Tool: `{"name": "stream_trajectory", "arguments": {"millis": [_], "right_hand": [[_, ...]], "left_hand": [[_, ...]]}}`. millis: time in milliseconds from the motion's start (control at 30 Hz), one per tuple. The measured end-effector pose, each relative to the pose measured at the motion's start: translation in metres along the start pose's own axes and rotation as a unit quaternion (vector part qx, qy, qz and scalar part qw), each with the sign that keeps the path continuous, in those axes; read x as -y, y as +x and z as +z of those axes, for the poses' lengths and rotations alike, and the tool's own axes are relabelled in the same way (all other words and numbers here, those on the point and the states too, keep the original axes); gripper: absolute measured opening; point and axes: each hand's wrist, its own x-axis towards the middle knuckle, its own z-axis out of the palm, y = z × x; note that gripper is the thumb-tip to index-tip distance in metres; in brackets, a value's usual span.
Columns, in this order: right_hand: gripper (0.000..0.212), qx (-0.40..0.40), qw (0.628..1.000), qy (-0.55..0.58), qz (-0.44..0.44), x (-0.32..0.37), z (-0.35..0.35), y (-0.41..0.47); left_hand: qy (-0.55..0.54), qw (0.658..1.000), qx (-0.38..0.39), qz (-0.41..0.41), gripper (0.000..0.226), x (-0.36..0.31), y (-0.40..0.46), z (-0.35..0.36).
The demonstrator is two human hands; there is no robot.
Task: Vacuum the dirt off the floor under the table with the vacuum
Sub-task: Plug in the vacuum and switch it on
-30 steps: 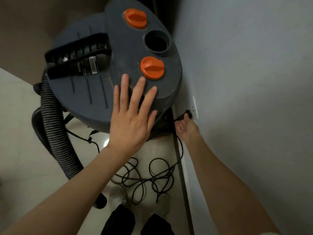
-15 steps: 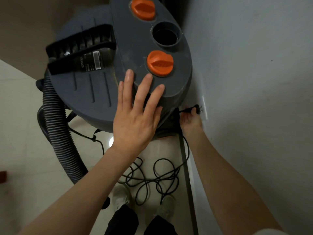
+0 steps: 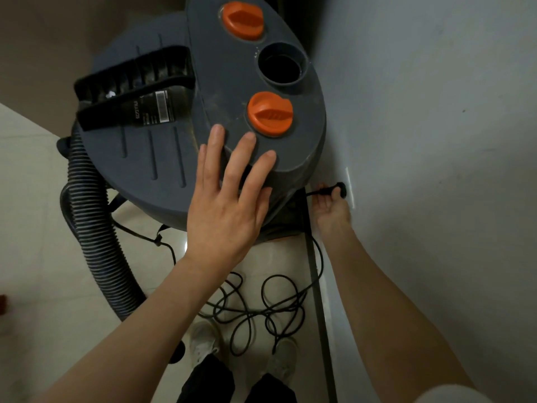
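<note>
Right hand (image 3: 331, 210) seemingly gripping plug (image 3: 338, 189)

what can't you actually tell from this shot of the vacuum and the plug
- Head view: whether the plug is fully seated in the wall outlet; the right hand and the steep angle hide the prongs.
- The vacuum base and wheels are hidden by its own lid.
- The label text is too small to read.
- The hose end is hidden behind the left arm.
- No table or dirt is in frame.
</note>
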Motion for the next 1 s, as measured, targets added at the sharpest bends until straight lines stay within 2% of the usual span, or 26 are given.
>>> {"name": "stream_trajectory", "arguments": {"millis": [133, 367, 500, 800, 900, 1000], "right_hand": [[0.025, -0.008, 1.000, 0.002, 0.002, 0.000, 0.000, 0.001], [0.038, 0.010, 1.000, 0.006, -0.006, 0.003, -0.003, 0.004], [0.025, 0.003, 1.000, 0.005, 0.002, 0.005, -0.004, 0.006], [0.027, -0.014, 1.000, 0.003, -0.013, 0.004, 0.008, -0.012], [0.032, -0.039, 0.998, -0.049, -0.002, 0.010, 0.017, -0.028], [0.034, -0.022, 0.990, -0.137, 0.040, 0.011, 0.015, -0.059]], "left_hand": [[0.004, 1.000, -0.001, -0.004, 0.038, 0.002, 0.001, -0.001], [-0.004, 1.000, -0.006, -0.006, 0.037, 0.002, 0.000, -0.002], [-0.011, 1.000, -0.004, -0.006, 0.036, 0.001, 0.000, -0.002], [-0.004, 0.999, 0.031, -0.010, 0.043, 0.001, -0.002, -0.006], [-0.015, 0.997, 0.063, -0.036, 0.044, -0.005, 0.000, -0.012], [-0.009, 0.991, 0.118, -0.065, 0.050, -0.012, 0.002, -0.028]]}}
